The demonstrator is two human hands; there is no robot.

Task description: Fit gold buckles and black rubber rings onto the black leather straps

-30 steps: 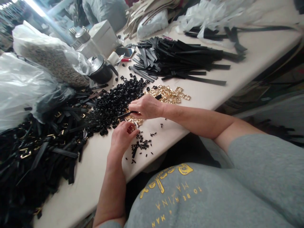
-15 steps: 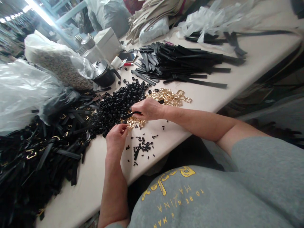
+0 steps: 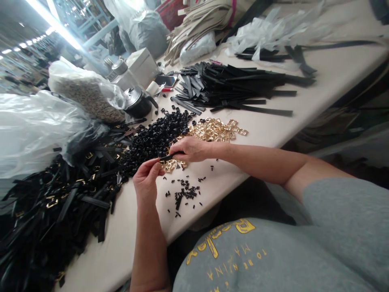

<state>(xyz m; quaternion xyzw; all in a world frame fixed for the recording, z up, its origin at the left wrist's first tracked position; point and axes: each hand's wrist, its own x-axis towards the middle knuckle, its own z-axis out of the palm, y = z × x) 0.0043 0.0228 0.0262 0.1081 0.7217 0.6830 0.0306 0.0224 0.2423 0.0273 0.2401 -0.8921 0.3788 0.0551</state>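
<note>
Currently, left hand (image 3: 146,177) and right hand (image 3: 191,149) pinch one black strip (image 3: 166,158) between them; gold buckles (image 3: 214,129) lie at two o'clock from it. Apparent step: working the strip's end; next move calls for steady fingertip alignment.

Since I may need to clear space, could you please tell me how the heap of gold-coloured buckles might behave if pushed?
The heap of gold-coloured buckles would probably slide and scatter, since its pieces look loose and shiny. Being flat, open frames, they seem unlikely to roll, though overlapping ones might catch on each other.
</note>
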